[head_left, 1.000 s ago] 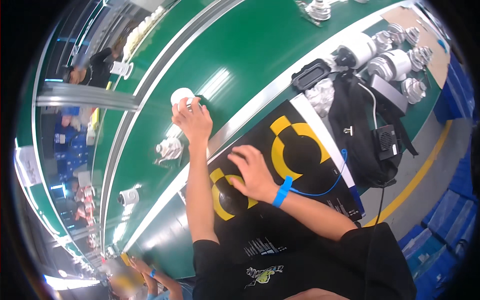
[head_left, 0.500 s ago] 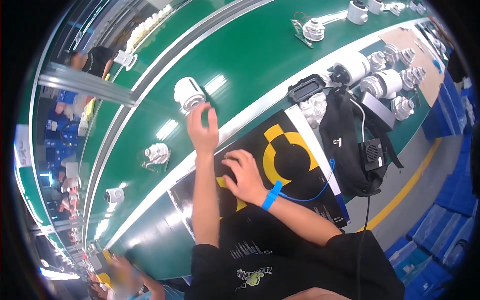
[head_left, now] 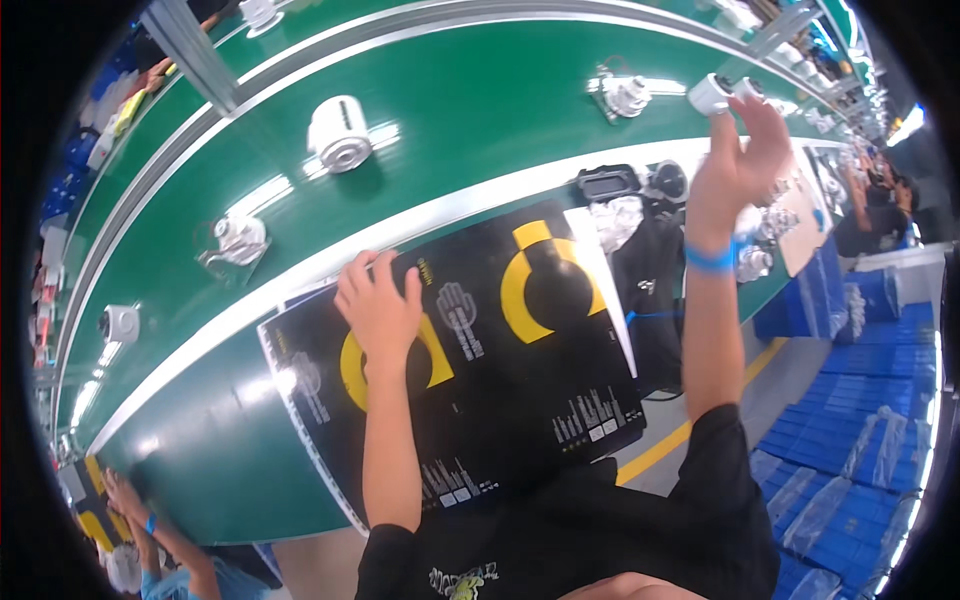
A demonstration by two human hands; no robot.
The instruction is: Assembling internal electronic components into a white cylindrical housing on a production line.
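My left hand (head_left: 382, 312) rests open, fingers lightly bent, on a black work mat (head_left: 480, 400) with yellow broken rings and white markings. Nothing shows in its grasp. Beyond it on the green belt (head_left: 470, 90) sits a white cylindrical housing (head_left: 340, 132), apart from the hand. My right hand (head_left: 742, 165), a blue wrist strap (head_left: 709, 260) at its wrist, reaches out at the far right, thumb and fingers apart. Its fingertips overlap a white housing (head_left: 710, 94) in the view; I cannot tell whether they touch it.
White part assemblies (head_left: 238, 242) stand along the belt. A black tray (head_left: 608, 182), a white crumpled wrap (head_left: 616, 222) and a black bag (head_left: 650, 270) lie right of the mat. Blue crates (head_left: 840, 400) fill the floor at right. Another person's hands (head_left: 125, 498) show lower left.
My left hand has drawn back from the white housing on the belt to the mat. My right hand has left the mat and stretched far right. The view has turned right.
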